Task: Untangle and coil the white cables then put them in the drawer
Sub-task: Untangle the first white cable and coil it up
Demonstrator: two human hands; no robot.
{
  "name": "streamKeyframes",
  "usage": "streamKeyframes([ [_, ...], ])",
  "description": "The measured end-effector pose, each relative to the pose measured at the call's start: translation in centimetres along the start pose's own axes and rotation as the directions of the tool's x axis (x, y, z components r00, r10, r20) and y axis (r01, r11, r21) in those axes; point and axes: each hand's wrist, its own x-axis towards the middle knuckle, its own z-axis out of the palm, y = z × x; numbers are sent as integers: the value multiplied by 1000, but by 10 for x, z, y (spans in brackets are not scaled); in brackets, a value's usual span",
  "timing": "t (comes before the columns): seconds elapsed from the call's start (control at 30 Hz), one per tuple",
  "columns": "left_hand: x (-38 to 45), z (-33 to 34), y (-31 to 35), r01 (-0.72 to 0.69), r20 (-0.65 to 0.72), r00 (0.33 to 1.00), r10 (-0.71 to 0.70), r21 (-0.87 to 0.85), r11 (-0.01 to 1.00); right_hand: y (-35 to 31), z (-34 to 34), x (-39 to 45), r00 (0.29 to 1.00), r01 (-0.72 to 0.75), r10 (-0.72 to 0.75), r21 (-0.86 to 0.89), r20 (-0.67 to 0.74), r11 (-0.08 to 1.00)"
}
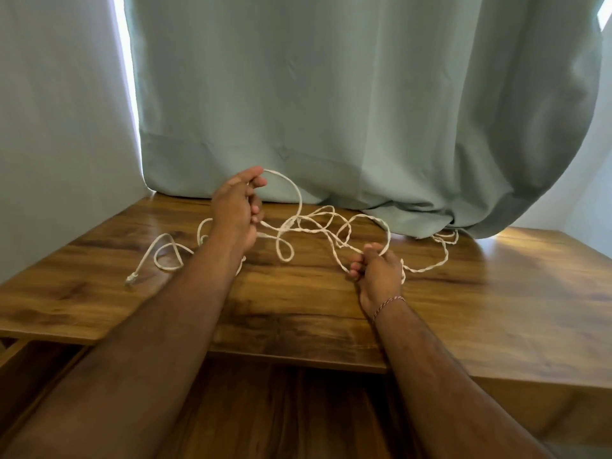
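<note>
White cables (311,228) lie tangled and twisted together across the middle of a wooden table (496,303). My left hand (236,207) is raised over the table's far side, pinching a cable loop that arcs to the right and down. My right hand (377,270) rests on the table, closed around a twisted stretch of the cables. One cable end with a plug (131,279) lies loose at the left. Another twisted stretch runs right and disappears under the curtain. An open drawer (20,362) shows at the lower left, below the tabletop.
A pale green curtain (364,104) hangs behind the table and drapes onto its far edge, covering part of the cables at the right. A light wall stands at the left. The table's front edge is just beyond my forearms.
</note>
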Motion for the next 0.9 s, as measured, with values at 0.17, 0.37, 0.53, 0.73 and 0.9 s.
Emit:
streamKeyframes([
  [0.17,2,8,8,-151,171,980,106,274,950,1,-1,-2,980,141,-166,-210,-107,968],
  [0.37,13,14,19,-477,445,863,240,558,679,-14,4,-10,584,722,-740,-631,333,285],
  [0.53,11,28,17,-519,472,839,271,544,660,-37,49,-7,738,674,-358,-593,572,441],
  [0.73,15,18,20,-655,608,737,295,750,92,-63,58,10,792,608,-499,-516,352,603],
  [0.9,20,7,10,-574,636,674,375,771,-277,-89,50,12,804,594,-404,-549,437,588],
])
